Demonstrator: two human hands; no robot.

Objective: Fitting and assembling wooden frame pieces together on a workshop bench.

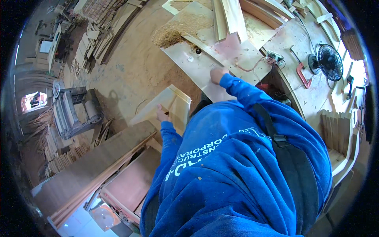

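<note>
My right hand (218, 75) is closed in a fist low over the pale worktable (197, 75), beside a long narrow wooden strip (205, 49) lying across its top. Whatever the fist may hold is hidden. At my left side, my left hand (162, 114) is in front of pale wooden boards (173, 100), its thumb raised apart from the fingers. I see no object gripped in it, and cannot tell if it touches the boards. Sawdust (169, 35) is heaped at the table's far left edge.
Planks (229, 17) lie at the table's far end. On the right bench are a black fan (329, 62), a red clamp (303, 75) and a wired electrical box (273, 58). A machine (75, 108) stands at left, behind a long brown panel (98, 160). Lumber is stacked around.
</note>
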